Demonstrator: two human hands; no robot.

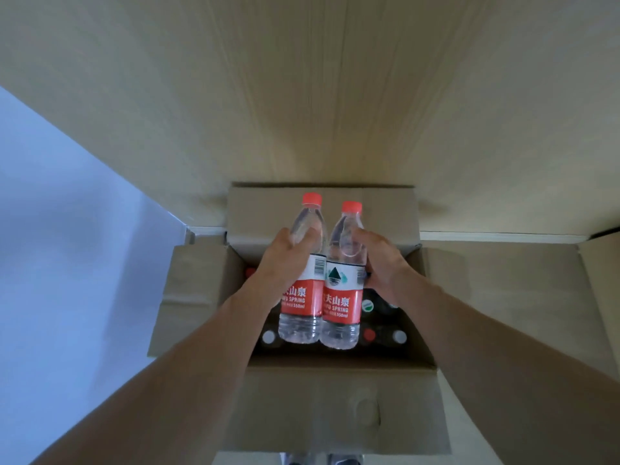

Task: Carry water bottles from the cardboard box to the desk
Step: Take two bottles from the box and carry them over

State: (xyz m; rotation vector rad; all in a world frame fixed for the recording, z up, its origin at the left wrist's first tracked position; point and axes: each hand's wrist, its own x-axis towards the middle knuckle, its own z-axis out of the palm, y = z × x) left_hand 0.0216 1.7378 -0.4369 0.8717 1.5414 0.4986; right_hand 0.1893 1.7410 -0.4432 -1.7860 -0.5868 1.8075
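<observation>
The left hand (285,260) holds one water bottle (302,290) and the right hand (379,266) holds a second bottle (342,297), both above the open cardboard box (335,397). On each hand the fingers are curled around the upper clear part of its bottle, just under the shoulder, probably because the body is narrow there and a full bottle does not slip. The two bottles touch side by side and stand almost upright, red caps pointing away from the person, so they seem to be lifted out together to save a trip. The worktop is not in view, so I judge that the carrying has only begun

Count: two bottles are in the hands. Inside the box, under and beside them, I can see about four more caps, some red and some white; the rest is too dark to count. The box has four flaps folded outward, and it stands against a pale wooden panel (335,95)
</observation>
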